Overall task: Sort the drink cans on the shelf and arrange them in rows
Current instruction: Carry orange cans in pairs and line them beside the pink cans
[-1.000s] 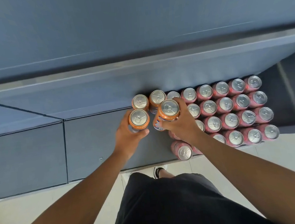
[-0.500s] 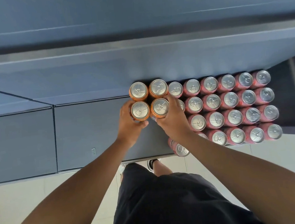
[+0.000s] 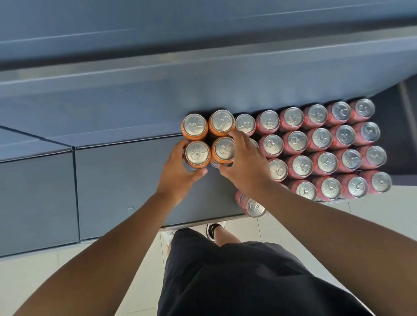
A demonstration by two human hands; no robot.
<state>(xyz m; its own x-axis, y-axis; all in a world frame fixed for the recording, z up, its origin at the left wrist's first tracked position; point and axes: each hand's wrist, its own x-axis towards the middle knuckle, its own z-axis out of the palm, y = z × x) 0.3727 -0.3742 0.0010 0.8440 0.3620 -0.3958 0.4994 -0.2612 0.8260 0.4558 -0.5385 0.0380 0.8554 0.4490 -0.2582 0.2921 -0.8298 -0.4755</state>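
Two orange cans [image 3: 194,126] [image 3: 222,122] stand at the back of the grey shelf [image 3: 119,185]. In front of them stand two more. My left hand [image 3: 178,175] grips the left one [image 3: 197,154], fingers curled round its side. My right hand [image 3: 247,165] grips the right one [image 3: 224,150], with a finger between it and the pink cans. Both cans stand upright, touching the back pair. Rows of pink cans [image 3: 323,137] fill the shelf to the right. One pink can [image 3: 253,205] stands alone at the shelf's front edge, partly hidden by my right forearm.
A higher shelf [image 3: 194,65] overhangs the back. The grey shelf surface stretches bare to the left of the orange cans, with a seam [image 3: 76,194] between panels. Pale floor tiles [image 3: 36,278] and my dark shorts and a shoe [image 3: 212,229] lie below the front edge.
Both hands carried their orange cans back and set them down upright behind-to-front against the rear orange pair. The right can, tilted a second ago, now stands straight.
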